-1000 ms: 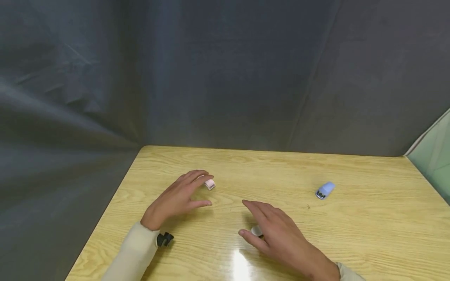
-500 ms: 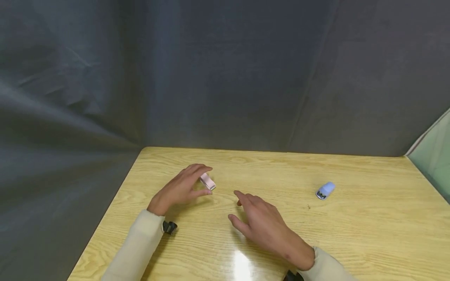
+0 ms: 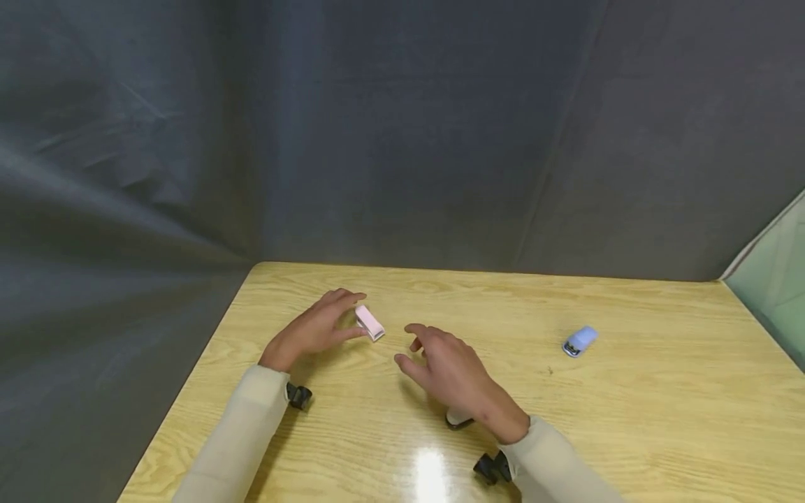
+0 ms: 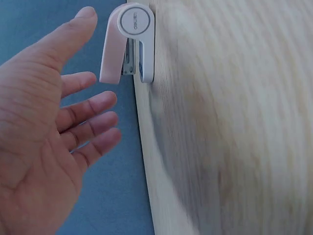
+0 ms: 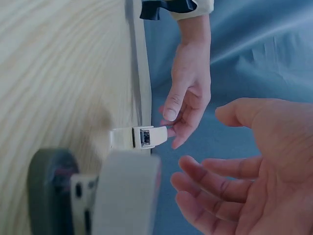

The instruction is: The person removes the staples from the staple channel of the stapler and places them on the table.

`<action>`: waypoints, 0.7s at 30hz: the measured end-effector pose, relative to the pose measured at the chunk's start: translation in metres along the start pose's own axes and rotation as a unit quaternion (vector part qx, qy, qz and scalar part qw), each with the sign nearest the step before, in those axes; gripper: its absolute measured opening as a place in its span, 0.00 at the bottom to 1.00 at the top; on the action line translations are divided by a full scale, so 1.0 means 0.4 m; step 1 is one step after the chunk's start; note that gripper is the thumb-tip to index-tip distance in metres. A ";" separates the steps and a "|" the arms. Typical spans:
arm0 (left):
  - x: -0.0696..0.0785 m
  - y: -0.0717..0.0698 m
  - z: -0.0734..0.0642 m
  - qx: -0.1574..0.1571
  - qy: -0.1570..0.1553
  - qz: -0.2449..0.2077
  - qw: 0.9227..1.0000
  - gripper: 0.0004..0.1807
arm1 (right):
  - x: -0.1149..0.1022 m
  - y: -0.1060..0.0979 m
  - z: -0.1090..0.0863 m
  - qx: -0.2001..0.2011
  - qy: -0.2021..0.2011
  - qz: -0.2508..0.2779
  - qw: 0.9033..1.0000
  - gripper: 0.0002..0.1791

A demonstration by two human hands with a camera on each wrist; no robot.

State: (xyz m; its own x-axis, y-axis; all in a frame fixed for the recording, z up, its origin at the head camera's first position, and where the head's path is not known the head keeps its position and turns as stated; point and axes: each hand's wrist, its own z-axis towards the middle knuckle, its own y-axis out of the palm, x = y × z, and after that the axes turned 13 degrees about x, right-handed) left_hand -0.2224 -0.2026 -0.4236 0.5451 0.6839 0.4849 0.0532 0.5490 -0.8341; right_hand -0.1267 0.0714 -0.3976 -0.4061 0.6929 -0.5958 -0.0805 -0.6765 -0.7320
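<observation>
Hanging down the left side and across the back is a dark sheet, with my pale wooden bench in front of it. My left sleeve is cream and comes up from the bottom edge, with a small black clip at the cuff. Past the cuff, my left hand reaches over the bench, holding nothing, its thumb and fingers relaxed and spread apart. Just beyond those fingertips is the pink stapler, lying at a slant on the bench. Up close, from my left wrist, its pink top and white base stand apart at one end, and a grey disc with lettering marks the hinge.

Right of the stapler is my right hand, also holding nothing, the fingers softly bent and the thumb well away from them. Under that wrist sits a grey thing with a dark base, probably another stapler, though my arm covers most of it. Another black clip and my right sleeve come next. Farther right, well apart from both hands, a blue stapler lies on the bench.
</observation>
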 end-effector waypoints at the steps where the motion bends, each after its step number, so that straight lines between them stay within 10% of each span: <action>1: -0.002 -0.001 0.001 0.001 0.000 0.002 1.000 0.39 | -0.001 0.004 0.007 0.000 0.004 0.007 1.000 0.27; 21: -0.026 0.024 0.052 -0.050 -0.005 0.005 0.999 0.27 | -0.004 0.065 0.115 -0.036 0.073 0.037 0.996 0.24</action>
State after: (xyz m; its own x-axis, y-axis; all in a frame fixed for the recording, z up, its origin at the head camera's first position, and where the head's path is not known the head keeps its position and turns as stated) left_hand -0.2449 -0.1945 -0.4312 0.5372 0.6943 0.4788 0.1316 0.4917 -0.8607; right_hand -0.1700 0.0412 -0.4007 -0.2719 0.6744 -0.6865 0.0114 -0.7111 -0.7030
